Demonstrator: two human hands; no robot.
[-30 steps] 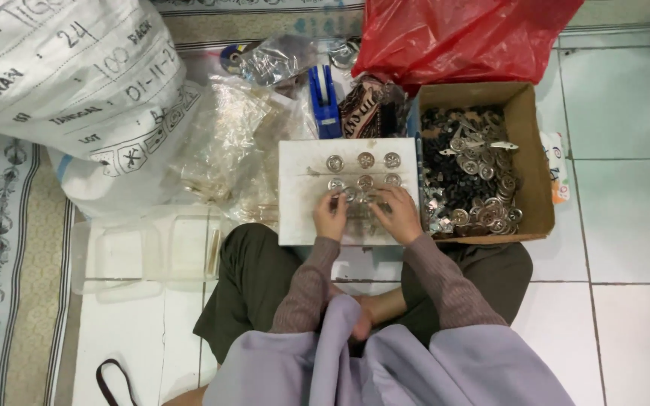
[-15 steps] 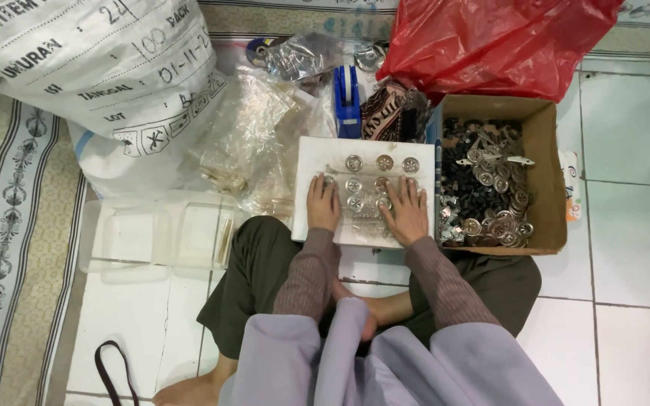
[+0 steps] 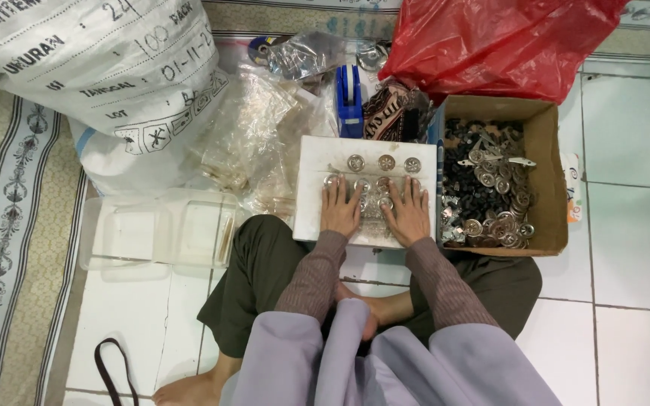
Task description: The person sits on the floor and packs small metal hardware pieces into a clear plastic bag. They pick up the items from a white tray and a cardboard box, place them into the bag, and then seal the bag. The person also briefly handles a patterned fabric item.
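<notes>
Item: white rectangular foam board (image 3: 311,162) on my lap edge, bearing a row of round silver metal buttons (image 3: 386,162) at its far side and more of them under my fingers. My left hand (image 3: 339,209) lies flat on the board, fingers spread and pressing down on the near buttons; my right hand (image 3: 409,213) lies the same way just beside it, fingers spread, nothing pinched. Adjacent: open brown cardboard box (image 3: 549,177) of mixed silver and dark metal fittings, touching the board's right edge; clear plastic lidded tray (image 3: 156,231) at my left; heap of clear plastic bags (image 3: 259,139); blue tape dispenser (image 3: 349,94); red plastic bag (image 3: 494,41); large white woven sack (image 3: 95,71). Risk, as I judge it: the board rests half on my knees, so uneven pressure could tip it and roll loose buttons onto the white floor tiles (image 3: 630,248).
</notes>
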